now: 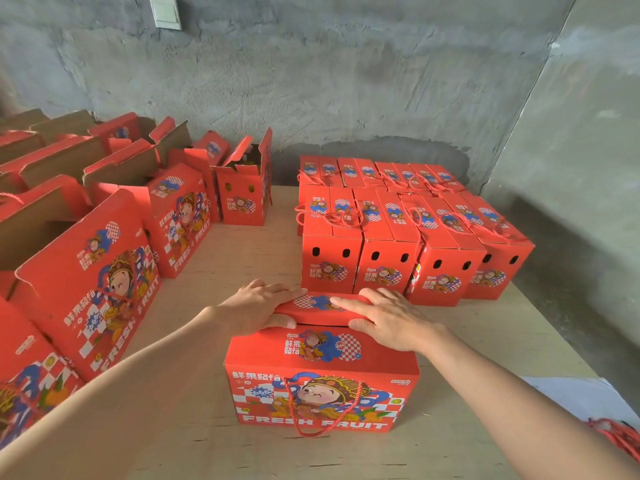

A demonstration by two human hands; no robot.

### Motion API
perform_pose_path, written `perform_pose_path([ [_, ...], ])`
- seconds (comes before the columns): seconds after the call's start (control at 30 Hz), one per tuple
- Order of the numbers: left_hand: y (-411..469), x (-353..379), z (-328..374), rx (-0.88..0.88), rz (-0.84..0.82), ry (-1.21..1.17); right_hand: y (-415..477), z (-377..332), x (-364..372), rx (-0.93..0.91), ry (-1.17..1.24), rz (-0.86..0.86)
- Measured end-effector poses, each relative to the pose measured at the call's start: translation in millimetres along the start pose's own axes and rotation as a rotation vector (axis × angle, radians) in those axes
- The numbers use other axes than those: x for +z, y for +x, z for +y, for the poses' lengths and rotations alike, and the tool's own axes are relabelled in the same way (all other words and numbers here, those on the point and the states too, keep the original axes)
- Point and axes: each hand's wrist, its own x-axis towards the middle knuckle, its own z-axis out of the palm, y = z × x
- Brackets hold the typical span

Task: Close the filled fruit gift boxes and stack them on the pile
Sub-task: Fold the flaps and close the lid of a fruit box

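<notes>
Both bare arms, the left arm and the right arm, come in from the lower corners of the frame and meet over the gift box at lower centre; it is a rectangular carton of smooth red printed cardboard, with a cartoon figure, "FRESH FRUIT" in white and a twisted red cord handle looping down its front; it stands on the pale plywood desk, just in front of the pile of closed boxes at centre right. Its top flap is folded over but not quite flat; the left hand lies on the flap's left end, fingers straight, thumb against the near edge; the right hand presses the right end likewise; neither is clenched. Open boxes with raw brown insides stand at left; the wall behind is rough grey concrete.
</notes>
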Motion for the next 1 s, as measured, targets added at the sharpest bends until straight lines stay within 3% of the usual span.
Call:
perform_pose_path([
  [0.73,-6.3,0.1,-21.1,0.156,-0.065,-0.014,-6.1,-2.0,7.2,0.005,0.017,0.042],
  [1.0,-2.0,9.7,-30.3,0.075,-0.043,-0.095,-8.6,14.0,7.3,-0.03,0.035,0.015],
])
